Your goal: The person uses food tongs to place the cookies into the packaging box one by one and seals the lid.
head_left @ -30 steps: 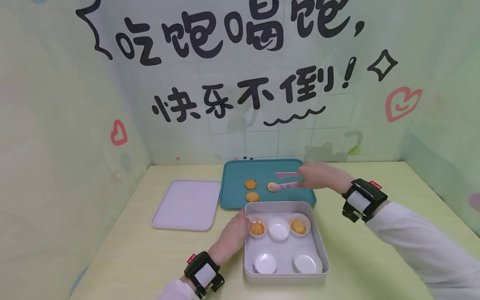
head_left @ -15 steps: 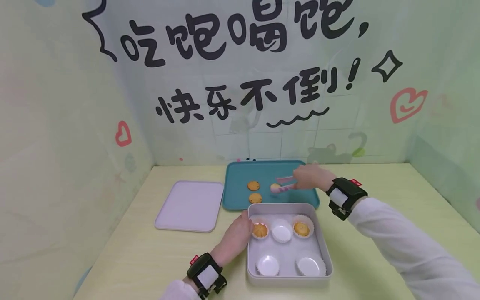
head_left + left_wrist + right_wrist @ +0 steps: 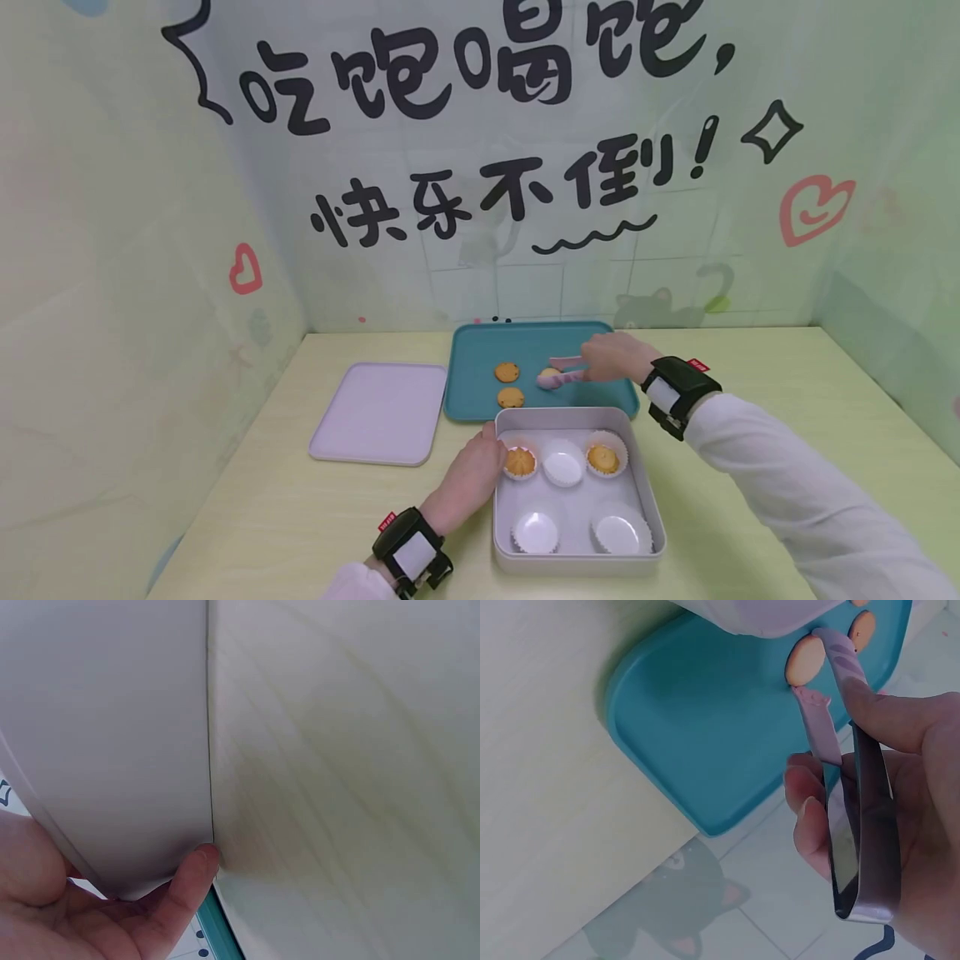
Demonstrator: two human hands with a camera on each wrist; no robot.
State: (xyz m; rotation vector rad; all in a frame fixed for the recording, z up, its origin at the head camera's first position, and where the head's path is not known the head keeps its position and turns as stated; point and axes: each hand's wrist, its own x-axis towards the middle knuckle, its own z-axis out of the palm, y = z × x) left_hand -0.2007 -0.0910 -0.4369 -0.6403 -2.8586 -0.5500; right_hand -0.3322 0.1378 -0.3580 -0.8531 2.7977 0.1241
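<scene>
Pink-tipped tongs (image 3: 874, 802); 1 cookie (image 3: 805, 661) between tips

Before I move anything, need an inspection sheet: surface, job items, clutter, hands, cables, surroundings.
Surface: pale table, wood-look.
Job's things: lilac box holding five paper cups, two of them with baked pieces; teal tray behind it with three cookies; tongs.
Clutter: lilac tray left of the teal one, touched by neither hand.
Hands: left hand holds the box near its far left corner; right hand holds the tongs, tips either side of one cookie on the teal tray.
Cables: nothing seen.
Surroundings: pale backdrop with black lettering and red hearts.
</scene>
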